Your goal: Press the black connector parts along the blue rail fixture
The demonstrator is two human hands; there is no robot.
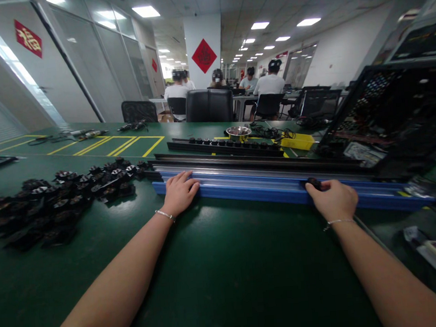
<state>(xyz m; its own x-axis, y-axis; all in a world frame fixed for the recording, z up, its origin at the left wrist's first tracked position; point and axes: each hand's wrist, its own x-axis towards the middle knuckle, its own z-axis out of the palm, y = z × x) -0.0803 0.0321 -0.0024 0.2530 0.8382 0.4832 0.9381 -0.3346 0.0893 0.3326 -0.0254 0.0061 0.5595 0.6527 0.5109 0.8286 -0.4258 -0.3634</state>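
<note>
A long blue rail (253, 192) with a channel along its top lies across the green table. My left hand (180, 190) rests on its left end, fingers stretched out flat over the rail. Toward the right end, my right hand (334, 197) pinches a small black part (314, 183) between thumb and fingers, at the rail's channel. Whether the part sits in the channel or just above it, I cannot tell. A heap of similar small black parts (61, 199) lies to the left of my left hand.
Behind the blue rail lie dark rails (240, 160), one black strip (220, 146) carrying several small parts. Farther back are a metal bowl (238, 131) and a yellow tray (297, 141). A large black open case (390, 116) stands at right. Several people sit in the background.
</note>
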